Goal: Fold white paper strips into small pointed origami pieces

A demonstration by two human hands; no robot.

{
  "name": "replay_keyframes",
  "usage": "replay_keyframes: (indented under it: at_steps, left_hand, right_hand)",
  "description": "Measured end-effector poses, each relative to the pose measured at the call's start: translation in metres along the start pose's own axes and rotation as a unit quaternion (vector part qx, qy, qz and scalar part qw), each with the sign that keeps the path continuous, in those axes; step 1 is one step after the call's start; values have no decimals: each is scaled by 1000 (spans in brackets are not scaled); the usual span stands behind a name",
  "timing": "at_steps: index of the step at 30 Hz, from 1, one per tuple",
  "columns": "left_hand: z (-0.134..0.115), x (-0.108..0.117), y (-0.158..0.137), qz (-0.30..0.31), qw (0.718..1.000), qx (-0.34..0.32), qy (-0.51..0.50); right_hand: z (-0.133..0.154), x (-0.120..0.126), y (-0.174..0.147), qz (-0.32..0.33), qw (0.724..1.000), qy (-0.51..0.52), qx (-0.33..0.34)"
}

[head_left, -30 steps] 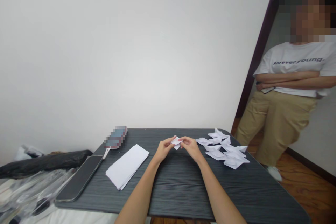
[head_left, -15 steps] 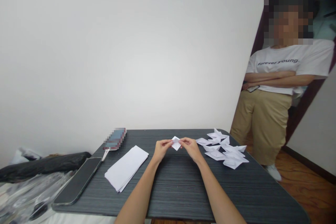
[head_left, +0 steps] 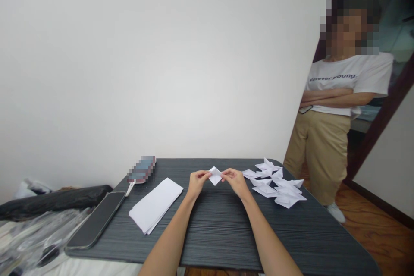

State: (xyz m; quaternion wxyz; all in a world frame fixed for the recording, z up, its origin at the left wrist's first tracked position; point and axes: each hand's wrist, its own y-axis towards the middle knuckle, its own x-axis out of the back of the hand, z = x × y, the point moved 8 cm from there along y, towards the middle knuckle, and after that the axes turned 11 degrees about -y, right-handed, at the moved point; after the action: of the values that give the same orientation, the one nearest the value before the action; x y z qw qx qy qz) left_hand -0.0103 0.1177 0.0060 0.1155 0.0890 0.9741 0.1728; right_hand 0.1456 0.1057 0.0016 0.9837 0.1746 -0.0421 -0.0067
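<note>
A small white folded paper (head_left: pixel 215 176), diamond-shaped with a crease across it, is held up over the dark table between both hands. My left hand (head_left: pixel 199 181) pinches its left corner between thumb and fingers. On the opposite corner, my right hand (head_left: pixel 235 181) has a similar pinch. Several folded paper boats (head_left: pixel 287 192) lie in a cluster to the right of my right hand. Left of my left forearm rests a stack of white paper sheets (head_left: pixel 157 205).
The dark wood-grain table (head_left: pixel 223 233) stands against a white wall. A black phone (head_left: pixel 97 220) lies at its left edge, with a blurred-out device (head_left: pixel 142 170) behind it. Plastic-wrapped items (head_left: pixel 42 228) lie beyond the left edge. A person (head_left: pixel 333 138) stands with folded arms at right.
The folded paper and both hands have shifted very slightly left, the pinch unchanged. The person at right appears a little further left, arms still folded.
</note>
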Motion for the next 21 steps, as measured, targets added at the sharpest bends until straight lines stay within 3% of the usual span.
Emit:
replay_keyframes:
  at_steps: [8, 21]
  left_hand:
    - [-6, -3, -4, 1, 999, -11, 44]
    - [11, -3, -5, 2, 998, 61, -27]
  right_hand:
    - [-2, -6, -2, -1, 1000, -10, -27]
    - [1, -6, -4, -36, 998, -15, -40]
